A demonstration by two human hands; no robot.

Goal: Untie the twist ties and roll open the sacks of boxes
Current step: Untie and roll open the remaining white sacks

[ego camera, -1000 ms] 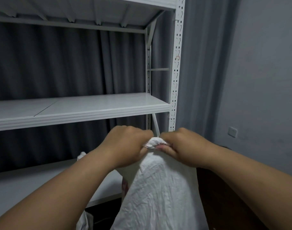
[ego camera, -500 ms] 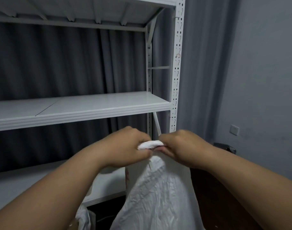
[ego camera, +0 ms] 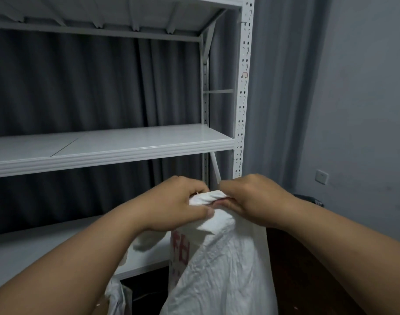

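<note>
Sack: white, crinkled woven material, standing upright in the lower middle of the view, in front of the lower right corner of a white metal shelving unit. Its top is bunched into a narrow neck, raised to about the level between the unit's lowest and middle shelves. Red printing shows on the sack's left face; it cannot be read. No twist tie can be made out at the neck; a small pale speck shows beside the left fingers, but what it is cannot be told.

Left hand: fingers curled over the left side of the bunched neck, thumb pressed against the cloth below it, grasping the sack. Right hand: fingers curled round the right side of the same neck, grasping it. The two hands sit just beside each other, knuckles up, nearly touching.

A second white sack lies low at the left, partly hidden by the left forearm.

Behind the shelving hangs a dark grey curtain. To the right is a grey wall carrying a white wall socket. A dark surface lies to the right of the sack, under the right forearm.
</note>
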